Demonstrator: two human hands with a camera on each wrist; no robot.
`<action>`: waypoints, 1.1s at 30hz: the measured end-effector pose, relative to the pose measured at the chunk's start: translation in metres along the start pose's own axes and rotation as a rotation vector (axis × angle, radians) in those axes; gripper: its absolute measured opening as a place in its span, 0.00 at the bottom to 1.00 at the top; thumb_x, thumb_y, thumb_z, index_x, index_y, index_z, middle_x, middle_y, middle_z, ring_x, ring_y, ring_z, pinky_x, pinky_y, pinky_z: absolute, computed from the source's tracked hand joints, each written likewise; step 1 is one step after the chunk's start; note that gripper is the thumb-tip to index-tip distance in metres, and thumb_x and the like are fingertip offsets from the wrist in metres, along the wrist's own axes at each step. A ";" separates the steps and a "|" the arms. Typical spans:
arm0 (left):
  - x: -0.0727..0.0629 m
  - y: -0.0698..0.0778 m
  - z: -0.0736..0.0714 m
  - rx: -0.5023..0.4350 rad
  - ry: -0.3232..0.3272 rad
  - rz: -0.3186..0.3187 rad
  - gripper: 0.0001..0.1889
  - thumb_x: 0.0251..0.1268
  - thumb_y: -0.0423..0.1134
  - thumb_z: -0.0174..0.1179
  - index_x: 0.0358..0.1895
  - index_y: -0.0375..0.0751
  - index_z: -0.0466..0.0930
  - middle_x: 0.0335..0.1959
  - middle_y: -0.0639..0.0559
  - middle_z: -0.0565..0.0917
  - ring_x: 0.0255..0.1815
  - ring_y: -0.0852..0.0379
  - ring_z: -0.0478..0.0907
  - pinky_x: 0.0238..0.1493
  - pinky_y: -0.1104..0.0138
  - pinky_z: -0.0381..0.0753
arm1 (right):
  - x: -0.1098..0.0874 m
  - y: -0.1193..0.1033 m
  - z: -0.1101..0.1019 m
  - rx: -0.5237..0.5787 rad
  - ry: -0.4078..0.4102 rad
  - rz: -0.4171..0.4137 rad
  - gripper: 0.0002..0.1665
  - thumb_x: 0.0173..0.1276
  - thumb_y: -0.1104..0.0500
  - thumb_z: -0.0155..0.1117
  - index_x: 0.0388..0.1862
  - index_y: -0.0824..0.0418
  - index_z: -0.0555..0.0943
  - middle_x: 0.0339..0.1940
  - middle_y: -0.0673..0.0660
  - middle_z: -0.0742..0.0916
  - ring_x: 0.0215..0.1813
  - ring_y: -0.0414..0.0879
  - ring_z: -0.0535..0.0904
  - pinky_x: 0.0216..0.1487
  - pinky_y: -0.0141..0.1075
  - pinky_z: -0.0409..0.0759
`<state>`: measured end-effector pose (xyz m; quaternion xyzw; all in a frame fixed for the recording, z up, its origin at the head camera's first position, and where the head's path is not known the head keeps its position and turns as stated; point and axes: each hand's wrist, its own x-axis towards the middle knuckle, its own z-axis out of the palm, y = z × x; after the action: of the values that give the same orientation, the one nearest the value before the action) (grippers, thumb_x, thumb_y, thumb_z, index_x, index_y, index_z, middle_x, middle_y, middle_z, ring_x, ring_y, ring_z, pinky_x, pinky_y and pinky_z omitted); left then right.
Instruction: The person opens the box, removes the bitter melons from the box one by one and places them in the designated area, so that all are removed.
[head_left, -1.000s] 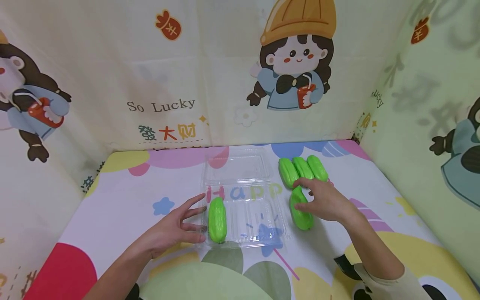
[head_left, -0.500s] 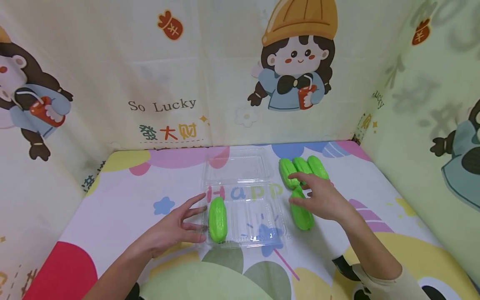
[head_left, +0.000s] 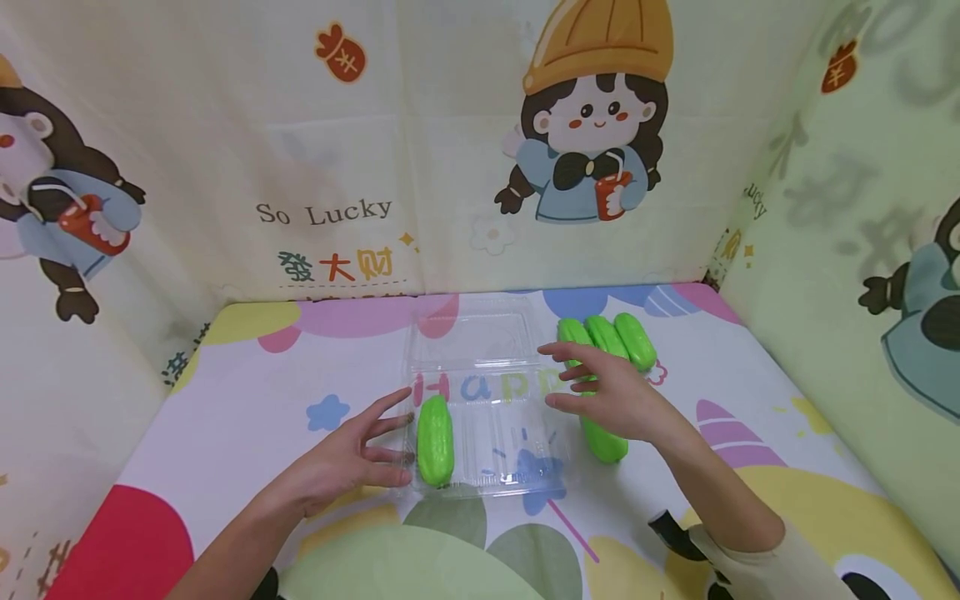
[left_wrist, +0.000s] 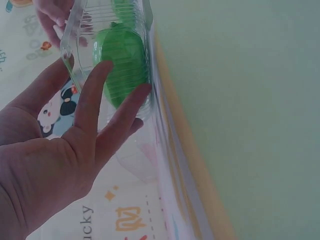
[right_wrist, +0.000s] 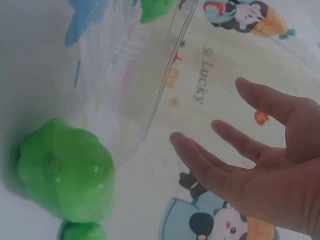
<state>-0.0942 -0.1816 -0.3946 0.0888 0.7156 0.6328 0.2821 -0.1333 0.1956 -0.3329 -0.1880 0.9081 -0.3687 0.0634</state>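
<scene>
A clear plastic clamshell box (head_left: 483,450) lies with its lid folded back on the table. One green toy cucumber (head_left: 435,442) sits lengthwise at the box's left side. My left hand (head_left: 341,462) has its fingers spread along the left wall, and the left wrist view shows its fingertips at that wall. My right hand (head_left: 618,404) hovers with extended, parted fingers near the box's right edge. It partly hides a second cucumber (head_left: 606,443) on the table; in the right wrist view this cucumber (right_wrist: 70,175) stands apart from the fingers.
Three more cucumbers (head_left: 636,342) lie side by side behind the right hand. The box's transparent lid (head_left: 476,329) extends toward the back. A printed cloth covers the table, and patterned curtains (head_left: 450,167) enclose the back and sides.
My right hand has moved left, off the cucumber beside the box, toward the box's right edge. That cucumber stays on the table. My left hand has kept its place.
</scene>
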 end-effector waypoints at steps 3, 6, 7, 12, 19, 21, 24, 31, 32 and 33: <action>0.000 0.000 0.000 -0.015 -0.006 0.000 0.59 0.59 0.31 0.76 0.86 0.57 0.44 0.84 0.30 0.51 0.66 0.38 0.79 0.55 0.57 0.85 | 0.003 -0.007 0.004 0.040 -0.022 0.002 0.36 0.68 0.52 0.75 0.74 0.49 0.75 0.68 0.57 0.82 0.63 0.59 0.83 0.60 0.52 0.85; 0.000 0.000 0.000 -0.022 -0.013 0.007 0.59 0.60 0.31 0.75 0.86 0.57 0.43 0.84 0.29 0.50 0.66 0.38 0.79 0.54 0.57 0.85 | 0.007 -0.013 0.007 0.070 -0.034 0.013 0.36 0.68 0.53 0.76 0.73 0.47 0.76 0.67 0.57 0.83 0.63 0.59 0.83 0.58 0.49 0.86; 0.000 0.000 0.000 -0.024 -0.013 0.008 0.59 0.60 0.31 0.75 0.86 0.57 0.43 0.84 0.29 0.50 0.66 0.38 0.79 0.54 0.57 0.85 | 0.008 -0.016 0.008 0.079 -0.036 0.015 0.35 0.67 0.54 0.76 0.73 0.47 0.76 0.67 0.58 0.83 0.63 0.59 0.83 0.57 0.48 0.86; 0.000 0.000 0.000 -0.022 -0.008 0.002 0.58 0.60 0.31 0.76 0.86 0.58 0.44 0.84 0.29 0.51 0.66 0.39 0.79 0.54 0.58 0.85 | 0.014 -0.028 0.015 0.149 -0.086 0.005 0.35 0.66 0.57 0.77 0.71 0.47 0.77 0.66 0.58 0.83 0.63 0.59 0.83 0.58 0.46 0.86; 0.000 -0.001 0.000 -0.016 -0.003 -0.003 0.59 0.59 0.31 0.76 0.86 0.57 0.44 0.84 0.29 0.51 0.66 0.38 0.79 0.55 0.57 0.85 | 0.023 -0.042 0.026 0.228 -0.177 -0.022 0.33 0.67 0.60 0.76 0.70 0.46 0.78 0.63 0.56 0.84 0.60 0.57 0.85 0.51 0.42 0.88; 0.000 0.000 0.000 -0.017 0.000 -0.008 0.59 0.59 0.31 0.76 0.86 0.57 0.44 0.84 0.29 0.51 0.66 0.39 0.79 0.55 0.57 0.85 | 0.025 -0.045 0.030 0.232 -0.204 -0.020 0.32 0.67 0.59 0.76 0.69 0.45 0.79 0.62 0.55 0.85 0.59 0.56 0.86 0.49 0.42 0.88; 0.000 0.001 0.000 -0.019 0.000 -0.010 0.59 0.59 0.31 0.76 0.86 0.57 0.44 0.84 0.29 0.51 0.65 0.39 0.80 0.55 0.57 0.86 | 0.028 -0.050 0.035 0.240 -0.243 -0.009 0.31 0.67 0.58 0.76 0.68 0.44 0.79 0.60 0.54 0.85 0.57 0.52 0.86 0.49 0.41 0.87; 0.000 0.001 0.001 -0.033 -0.011 -0.005 0.58 0.61 0.30 0.75 0.86 0.57 0.43 0.84 0.29 0.51 0.66 0.38 0.79 0.55 0.56 0.86 | 0.033 -0.056 0.050 0.209 -0.270 -0.009 0.28 0.67 0.57 0.76 0.64 0.43 0.81 0.55 0.52 0.87 0.52 0.45 0.87 0.46 0.39 0.86; 0.000 0.001 0.001 -0.034 -0.013 -0.003 0.58 0.61 0.30 0.74 0.86 0.57 0.43 0.84 0.29 0.50 0.66 0.38 0.79 0.55 0.56 0.86 | 0.034 -0.056 0.053 0.199 -0.271 -0.010 0.27 0.67 0.57 0.76 0.64 0.43 0.81 0.54 0.52 0.87 0.51 0.44 0.87 0.45 0.39 0.86; 0.000 0.001 0.001 -0.036 -0.016 0.000 0.58 0.61 0.30 0.74 0.86 0.57 0.42 0.84 0.28 0.50 0.66 0.38 0.79 0.55 0.56 0.86 | 0.035 -0.056 0.056 0.191 -0.275 -0.011 0.27 0.67 0.57 0.76 0.64 0.44 0.82 0.54 0.53 0.87 0.51 0.44 0.87 0.45 0.39 0.86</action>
<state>-0.0943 -0.1806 -0.3936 0.0887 0.7017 0.6451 0.2891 -0.1352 0.1086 -0.3332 -0.2347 0.8506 -0.4246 0.2028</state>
